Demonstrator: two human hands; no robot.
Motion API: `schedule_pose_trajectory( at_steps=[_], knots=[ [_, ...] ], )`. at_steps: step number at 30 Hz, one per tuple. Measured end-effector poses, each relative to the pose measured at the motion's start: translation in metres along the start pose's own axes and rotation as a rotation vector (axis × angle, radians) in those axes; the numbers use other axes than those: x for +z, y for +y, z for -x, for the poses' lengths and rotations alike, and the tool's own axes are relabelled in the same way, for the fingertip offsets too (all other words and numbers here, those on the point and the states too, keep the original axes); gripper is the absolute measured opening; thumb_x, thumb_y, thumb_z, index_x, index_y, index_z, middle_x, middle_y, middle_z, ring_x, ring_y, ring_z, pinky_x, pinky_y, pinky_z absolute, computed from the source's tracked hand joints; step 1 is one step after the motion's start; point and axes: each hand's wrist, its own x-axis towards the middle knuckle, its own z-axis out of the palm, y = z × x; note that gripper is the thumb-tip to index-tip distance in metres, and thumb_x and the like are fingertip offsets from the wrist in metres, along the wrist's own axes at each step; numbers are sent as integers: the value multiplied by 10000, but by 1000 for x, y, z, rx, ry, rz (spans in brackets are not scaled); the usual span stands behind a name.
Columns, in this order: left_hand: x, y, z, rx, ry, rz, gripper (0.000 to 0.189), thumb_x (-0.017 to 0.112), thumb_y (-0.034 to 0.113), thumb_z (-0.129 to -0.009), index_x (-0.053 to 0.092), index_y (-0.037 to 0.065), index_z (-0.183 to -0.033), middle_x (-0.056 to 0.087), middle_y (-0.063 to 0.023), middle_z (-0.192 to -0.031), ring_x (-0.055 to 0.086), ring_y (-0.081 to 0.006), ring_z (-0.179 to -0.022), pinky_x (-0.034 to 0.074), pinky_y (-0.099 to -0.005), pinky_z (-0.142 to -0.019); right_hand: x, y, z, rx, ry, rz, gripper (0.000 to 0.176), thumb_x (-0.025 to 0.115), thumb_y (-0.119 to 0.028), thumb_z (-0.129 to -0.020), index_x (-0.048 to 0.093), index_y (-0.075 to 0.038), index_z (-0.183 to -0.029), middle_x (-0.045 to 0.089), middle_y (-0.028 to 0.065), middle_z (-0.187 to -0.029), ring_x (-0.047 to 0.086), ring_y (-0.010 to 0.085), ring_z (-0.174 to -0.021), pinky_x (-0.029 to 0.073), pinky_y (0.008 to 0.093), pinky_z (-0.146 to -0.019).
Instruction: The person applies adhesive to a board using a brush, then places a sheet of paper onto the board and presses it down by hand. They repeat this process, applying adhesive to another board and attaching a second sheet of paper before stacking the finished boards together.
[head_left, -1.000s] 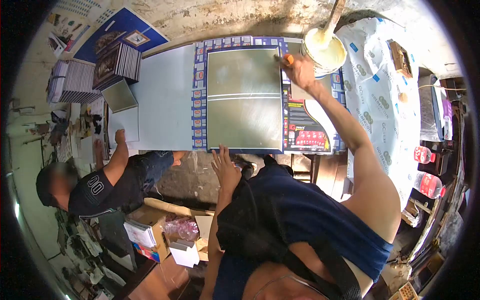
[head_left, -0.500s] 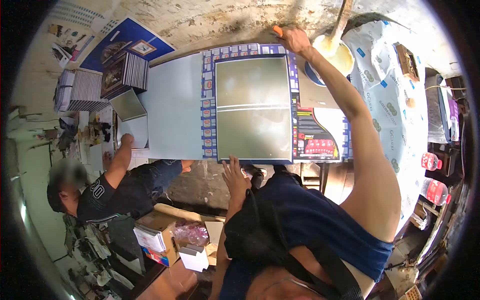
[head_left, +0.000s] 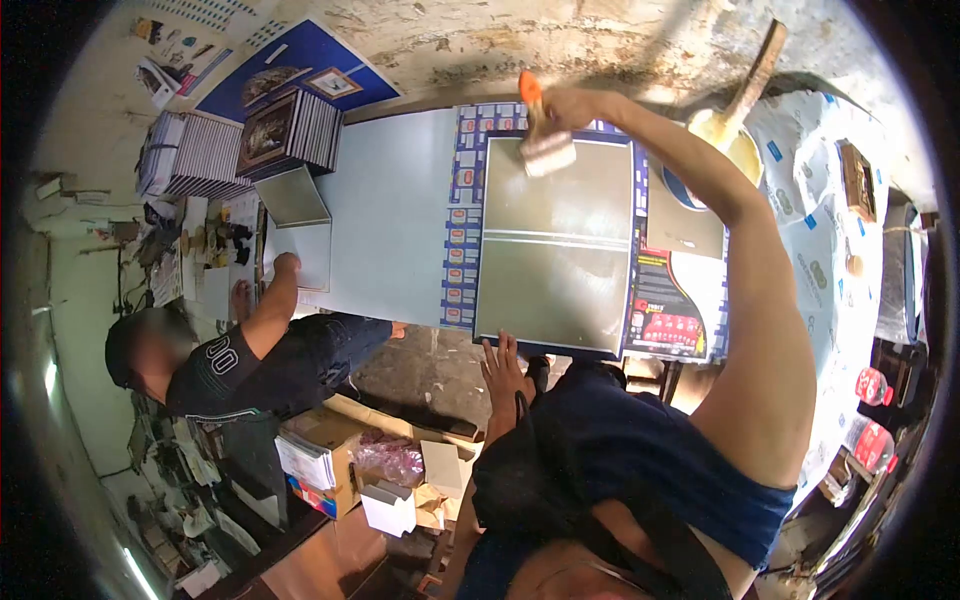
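The right hand [head_left: 572, 105] is closed round an orange-handled brush [head_left: 543, 140], bristles down at the far edge of the grey board [head_left: 555, 250] lying mid-worktop [head_left: 390, 200]. The left hand [head_left: 503, 372] lies open and flat, fingers spread, at the board's near edge. It looks like paste work; long even strokes, with the board pinned, would serve best.

One brush [head_left: 545, 148] in the right hand [head_left: 578, 105] fingers, one grey board [head_left: 560, 250] under them, one bucket [head_left: 745, 148] beside, two bottles [head_left: 872, 386] far off.
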Motion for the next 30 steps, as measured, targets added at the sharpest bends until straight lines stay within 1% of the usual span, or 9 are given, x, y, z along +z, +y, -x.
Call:
schedule_pose_trajectory(
  at_steps=[2, 5, 9, 12, 16, 20, 26, 27, 30],
  knots=[
    [3, -2, 1, 17, 8, -16, 827, 633, 103, -728, 289, 61, -1479, 169, -83, -1598, 96, -396, -1473, 226, -637, -1116, 21, -1, -26, -184, 159, 103, 270, 720, -320, -828, 707, -52, -853, 684, 166, -806, 662, 261, -731, 531, 413, -693],
    [1, -4, 2, 20, -20, -27, 814, 625, 128, -744, 288, 53, -1482, 161, -90, -1602, 97, -395, -1474, 224, -630, -1116, -19, -15, -58, 128, 109, 424, 373, 694, -400, -859, 662, -82, -1051, 684, 123, -772, 678, 277, -750, 541, 392, -739],
    [-2, 2, 1, -4, 1, 24, 899, 668, 48, -701, 243, 95, -1492, 154, -86, -1596, 74, -412, -1469, 207, -658, -1113, -13, -33, -83, -230, 74, -71, 359, 672, -442, -818, 671, -87, -871, 695, 142, -807, 673, 334, -749, 528, 425, -686],
    [-6, 5, 1, -8, -8, 20, 912, 668, 31, -678, 248, 91, -1486, 141, -93, -1598, 63, -409, -1470, 202, -659, -1116, -9, -69, -92, -57, -126, 402, 368, 693, -452, -797, 665, -90, -853, 695, 141, -808, 672, 326, -743, 526, 426, -697],
    [-12, 5, 1, -21, -57, 1, 894, 658, 66, -691, 252, 69, -1487, 131, -107, -1600, 67, -405, -1470, 204, -640, -1121, 9, -63, -106, -239, 287, 242, 522, 743, -560, -756, 655, -55, -850, 672, 168, -794, 662, 329, -766, 525, 434, -730],
    [-11, 10, 0, -11, -30, -70, 911, 723, 130, -706, 264, 47, -1489, 150, -108, -1598, 116, -409, -1465, 237, -609, -1123, 36, -117, -76, -341, -364, -87, 472, 674, -550, -798, 668, -83, -862, 644, 137, -834, 628, 353, -843, 502, 446, -758],
    [-12, 6, 3, 31, -19, -82, 999, 803, 116, -677, 232, 44, -1493, 153, -106, -1592, 100, -412, -1466, 269, -631, -1100, 41, -143, -85, -525, 258, 202, 470, 647, -511, -826, 666, -43, -851, 644, 148, -834, 615, 343, -895, 495, 468, -751],
    [-11, 8, 1, 24, -15, -64, 998, 802, 120, -681, 228, 43, -1493, 146, -106, -1593, 93, -413, -1467, 270, -634, -1098, 35, -165, -65, -225, -33, 62, 436, 640, -476, -829, 674, -43, -871, 648, 143, -807, 635, 323, -871, 500, 465, -742],
    [-10, 10, 3, 12, -10, -49, 993, 800, 122, -686, 224, 43, -1491, 137, -105, -1596, 74, -414, -1469, 255, -649, -1096, 72, -181, -47, -403, -437, 35, 424, 626, -458, -824, 674, -39, -873, 655, 149, -790, 652, 314, -816, 505, 467, -744]
  ],
)
